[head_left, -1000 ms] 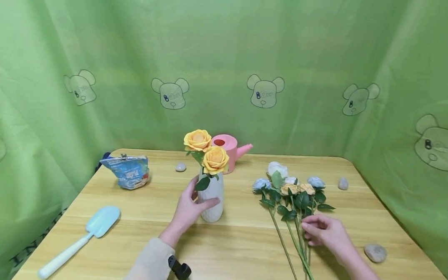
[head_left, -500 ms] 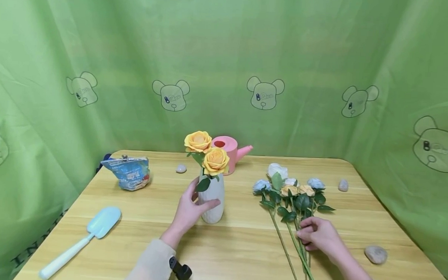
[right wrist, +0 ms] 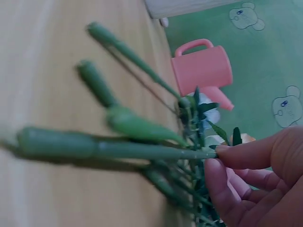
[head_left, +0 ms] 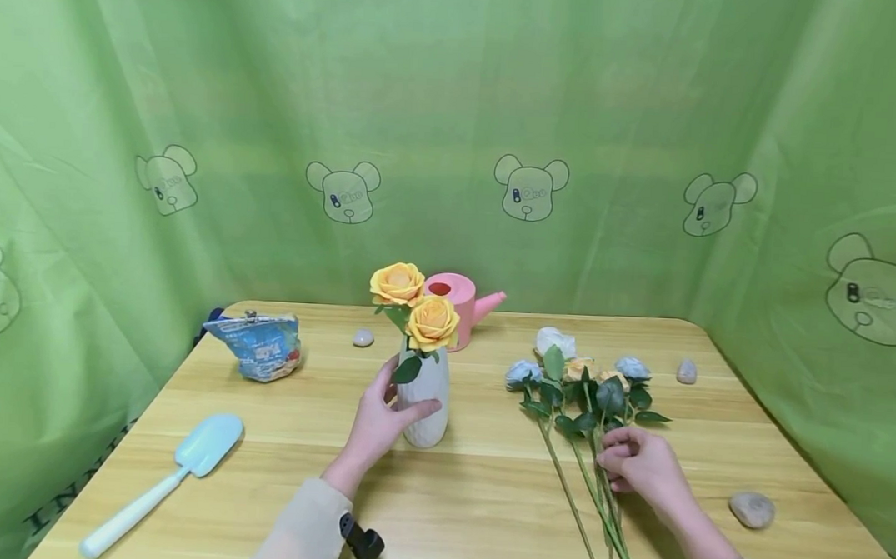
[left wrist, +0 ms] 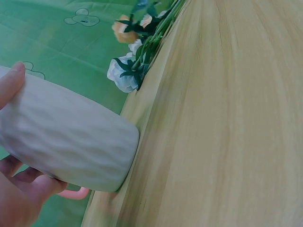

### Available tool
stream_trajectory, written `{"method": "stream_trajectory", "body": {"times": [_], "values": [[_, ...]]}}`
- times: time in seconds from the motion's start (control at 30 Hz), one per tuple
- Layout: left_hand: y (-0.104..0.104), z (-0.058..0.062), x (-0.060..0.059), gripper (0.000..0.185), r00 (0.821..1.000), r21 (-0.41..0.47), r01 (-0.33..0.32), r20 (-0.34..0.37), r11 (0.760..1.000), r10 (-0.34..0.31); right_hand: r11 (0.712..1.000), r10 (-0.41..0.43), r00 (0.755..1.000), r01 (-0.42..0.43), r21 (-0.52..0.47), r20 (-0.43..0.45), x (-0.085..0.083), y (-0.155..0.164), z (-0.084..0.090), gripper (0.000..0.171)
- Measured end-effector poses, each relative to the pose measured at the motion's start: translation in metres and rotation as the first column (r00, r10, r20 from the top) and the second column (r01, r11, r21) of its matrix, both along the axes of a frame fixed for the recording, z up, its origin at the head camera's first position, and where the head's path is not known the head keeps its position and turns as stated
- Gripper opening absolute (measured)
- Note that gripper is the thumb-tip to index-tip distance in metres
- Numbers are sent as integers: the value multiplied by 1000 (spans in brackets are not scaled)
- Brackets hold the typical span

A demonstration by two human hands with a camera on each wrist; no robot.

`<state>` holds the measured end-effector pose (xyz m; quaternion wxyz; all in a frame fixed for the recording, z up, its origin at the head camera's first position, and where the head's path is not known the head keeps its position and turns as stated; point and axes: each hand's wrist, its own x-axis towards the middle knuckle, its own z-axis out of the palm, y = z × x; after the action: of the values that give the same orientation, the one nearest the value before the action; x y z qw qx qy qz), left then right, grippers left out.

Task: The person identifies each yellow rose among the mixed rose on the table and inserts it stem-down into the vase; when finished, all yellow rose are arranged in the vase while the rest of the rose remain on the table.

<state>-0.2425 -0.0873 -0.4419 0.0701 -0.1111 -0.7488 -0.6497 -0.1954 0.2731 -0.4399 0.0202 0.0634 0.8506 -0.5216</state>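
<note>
A white textured vase (head_left: pixel 431 391) stands upright on the table, two yellow roses (head_left: pixel 433 322) rising from its mouth. My left hand (head_left: pixel 382 414) grips its side, thumb across the front; in the left wrist view the vase's base (left wrist: pixel 113 156) meets the tabletop. On the right lies a bunch of artificial flowers with white, blue and pale orange heads (head_left: pixel 522 372). My right hand (head_left: pixel 638 465) pinches one green flower stem (right wrist: pixel 142 150) between thumb and index finger, below the leaves. Other stems (head_left: pixel 566 489) lie beside it.
Behind the vase is a pink watering can (head_left: pixel 458 292). A blue bag (head_left: pixel 260 350) and a light blue trowel (head_left: pixel 208 444) lie at the left. Stones sit at the right front (head_left: pixel 752 509), right back (head_left: pixel 687 372) and left of the vase (head_left: pixel 363 337). Green curtains surround the table.
My right hand shifts slightly left onto a stem and pinches it. That stem and its leaves stir, and the small white bloom becomes hidden. My left hand stays on the vase.
</note>
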Motion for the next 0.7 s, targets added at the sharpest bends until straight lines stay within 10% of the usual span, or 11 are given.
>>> {"method": "stream_trajectory", "body": {"times": [0.7], "values": [[0,0,0,79,1000,-6,4,-20,1000,-4,995,86,954,-65,81,-288,-15,-8,52,35]]}}
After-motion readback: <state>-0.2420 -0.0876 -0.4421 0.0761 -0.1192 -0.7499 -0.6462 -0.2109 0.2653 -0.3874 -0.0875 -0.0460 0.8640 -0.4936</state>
